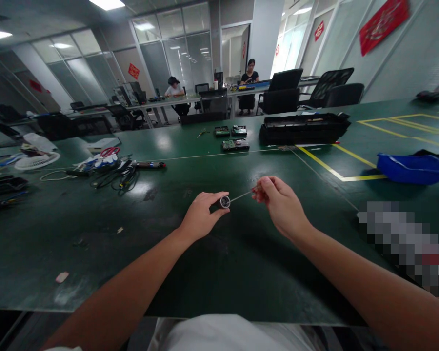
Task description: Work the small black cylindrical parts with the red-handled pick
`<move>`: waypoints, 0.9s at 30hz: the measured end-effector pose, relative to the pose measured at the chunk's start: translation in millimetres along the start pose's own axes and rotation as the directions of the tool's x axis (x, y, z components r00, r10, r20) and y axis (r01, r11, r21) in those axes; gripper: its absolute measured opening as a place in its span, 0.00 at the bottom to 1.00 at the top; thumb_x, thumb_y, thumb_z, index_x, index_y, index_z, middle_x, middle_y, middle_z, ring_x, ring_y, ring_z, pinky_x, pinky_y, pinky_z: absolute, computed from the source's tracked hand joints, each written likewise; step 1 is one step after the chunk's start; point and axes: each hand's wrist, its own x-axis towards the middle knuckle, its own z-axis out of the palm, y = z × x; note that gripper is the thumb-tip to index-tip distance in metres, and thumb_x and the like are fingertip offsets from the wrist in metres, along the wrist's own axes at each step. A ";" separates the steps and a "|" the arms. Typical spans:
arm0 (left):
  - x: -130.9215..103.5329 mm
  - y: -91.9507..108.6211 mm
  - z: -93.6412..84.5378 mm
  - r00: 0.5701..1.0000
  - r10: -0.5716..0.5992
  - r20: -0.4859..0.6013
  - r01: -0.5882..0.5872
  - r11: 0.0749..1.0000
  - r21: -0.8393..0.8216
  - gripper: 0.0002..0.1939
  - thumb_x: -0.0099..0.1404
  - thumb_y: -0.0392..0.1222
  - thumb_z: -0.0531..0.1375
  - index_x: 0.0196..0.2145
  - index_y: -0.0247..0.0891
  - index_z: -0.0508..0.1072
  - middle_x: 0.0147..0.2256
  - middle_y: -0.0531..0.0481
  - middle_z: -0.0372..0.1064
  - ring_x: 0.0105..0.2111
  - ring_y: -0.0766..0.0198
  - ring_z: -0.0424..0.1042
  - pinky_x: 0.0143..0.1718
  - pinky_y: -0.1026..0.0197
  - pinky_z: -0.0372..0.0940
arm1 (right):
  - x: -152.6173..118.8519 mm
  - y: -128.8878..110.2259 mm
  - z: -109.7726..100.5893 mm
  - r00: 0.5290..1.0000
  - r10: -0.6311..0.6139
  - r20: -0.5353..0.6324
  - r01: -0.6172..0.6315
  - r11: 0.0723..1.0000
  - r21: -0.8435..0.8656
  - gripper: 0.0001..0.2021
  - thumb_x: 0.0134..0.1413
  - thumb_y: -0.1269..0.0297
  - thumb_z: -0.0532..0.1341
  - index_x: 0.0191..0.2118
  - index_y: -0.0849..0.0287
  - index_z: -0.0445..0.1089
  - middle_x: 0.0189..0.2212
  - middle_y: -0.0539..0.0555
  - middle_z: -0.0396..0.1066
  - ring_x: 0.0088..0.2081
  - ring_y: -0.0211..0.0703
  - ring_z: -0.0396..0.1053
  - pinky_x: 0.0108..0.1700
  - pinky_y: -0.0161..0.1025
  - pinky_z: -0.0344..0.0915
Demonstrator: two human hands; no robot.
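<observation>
My left hand (204, 214) grips a small dark cylinder (225, 202) between thumb and fingers, its round open end turned towards the right. In my right hand (278, 200) is a screwdriver (241, 196) with a reddish handle, mostly covered by the fingers. Its thin metal shaft runs left and down, and the tip is at the cylinder's open end. Whether the tip touches anything inside is too small to tell. Both hands are held above the green table (205, 273).
Circuit-board drives (235, 145) and a long black housing (303, 129) lie beyond my hands. Cables (120, 173) and red-handled scissors (110, 151) are at left. A blue tray (413, 168) stands at right. Two people sit at far desks.
</observation>
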 end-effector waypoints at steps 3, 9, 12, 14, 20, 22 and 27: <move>-1.2 2.3 0.8 1.000 -0.001 0.009 0.001 1.000 -0.007 0.22 0.65 0.41 0.66 0.56 0.44 0.73 0.48 0.50 0.75 0.49 0.56 0.71 0.55 0.51 0.64 | -5.8 -3.2 1.1 0.994 -0.098 0.040 0.104 0.978 -0.178 0.13 0.66 0.53 0.55 0.37 0.56 0.68 0.29 0.50 0.70 0.30 0.40 0.67 0.36 0.42 0.64; -1.5 1.9 1.3 1.000 -0.031 0.002 0.031 1.000 -0.003 0.22 0.65 0.41 0.66 0.56 0.44 0.73 0.48 0.49 0.75 0.48 0.56 0.71 0.53 0.52 0.64 | -10.7 -11.1 0.6 0.981 -0.188 0.045 0.192 0.911 -0.365 0.12 0.68 0.55 0.53 0.38 0.56 0.67 0.27 0.50 0.70 0.31 0.41 0.68 0.36 0.42 0.63; -1.6 1.8 1.6 1.000 -0.026 0.004 0.026 1.000 -0.008 0.22 0.65 0.42 0.67 0.56 0.44 0.73 0.47 0.50 0.76 0.48 0.56 0.71 0.53 0.53 0.64 | -11.2 -11.7 1.1 0.980 -0.197 0.037 0.196 0.907 -0.373 0.12 0.68 0.54 0.53 0.39 0.56 0.67 0.27 0.50 0.71 0.31 0.42 0.69 0.36 0.42 0.64; -1.7 2.1 1.6 1.000 -0.026 0.005 0.026 1.000 -0.002 0.22 0.65 0.42 0.67 0.56 0.44 0.73 0.47 0.50 0.76 0.47 0.56 0.71 0.53 0.53 0.64 | -12.1 -11.8 1.4 0.979 -0.200 0.036 0.198 0.899 -0.390 0.12 0.68 0.55 0.53 0.39 0.56 0.67 0.28 0.50 0.71 0.31 0.42 0.69 0.36 0.42 0.64; -1.7 1.6 1.3 1.000 -0.026 -0.009 0.026 1.000 0.007 0.21 0.65 0.42 0.67 0.55 0.45 0.73 0.49 0.50 0.76 0.48 0.56 0.71 0.53 0.52 0.64 | -16.3 -11.8 -0.1 0.963 -0.251 0.098 0.268 0.856 -0.442 0.11 0.69 0.56 0.52 0.39 0.55 0.66 0.27 0.50 0.70 0.30 0.42 0.69 0.35 0.41 0.63; -1.6 1.0 1.6 1.000 -0.019 -0.010 0.019 1.000 0.005 0.21 0.64 0.41 0.67 0.55 0.44 0.74 0.49 0.50 0.76 0.48 0.56 0.71 0.54 0.52 0.64 | -17.2 -11.6 -0.6 0.956 -0.269 0.115 0.292 0.841 -0.455 0.11 0.69 0.57 0.52 0.39 0.55 0.65 0.27 0.49 0.70 0.30 0.41 0.69 0.35 0.41 0.63; -2.2 0.1 2.5 1.000 -0.001 -0.001 0.001 1.000 0.005 0.21 0.64 0.42 0.67 0.55 0.45 0.74 0.48 0.51 0.76 0.47 0.57 0.71 0.53 0.51 0.64 | -19.2 -11.5 -0.5 0.935 -0.292 0.201 0.354 0.796 -0.491 0.10 0.70 0.57 0.52 0.40 0.55 0.66 0.28 0.49 0.71 0.30 0.41 0.70 0.34 0.39 0.62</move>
